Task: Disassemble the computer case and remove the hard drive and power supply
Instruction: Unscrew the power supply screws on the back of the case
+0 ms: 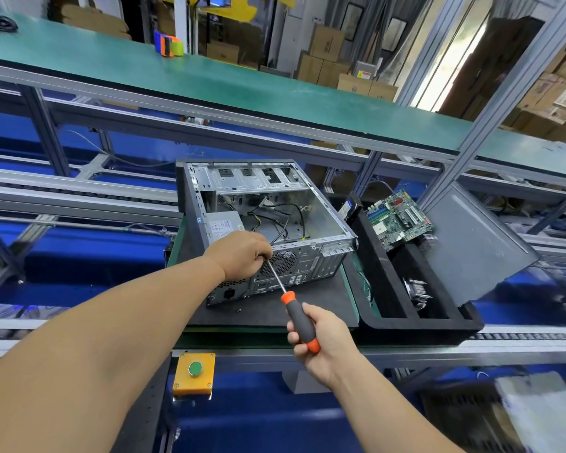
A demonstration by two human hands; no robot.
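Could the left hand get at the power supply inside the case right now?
Probably yes: the case lies open on top, and the left hand rests on its rear edge beside the power supply, nothing covering it.

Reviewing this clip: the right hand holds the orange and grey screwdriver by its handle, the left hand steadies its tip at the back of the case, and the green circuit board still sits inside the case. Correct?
Not quite. In the head view the circuit board lies outside the case, in the black tray on its right. The right hand and left hand on the screwdriver are as stated.
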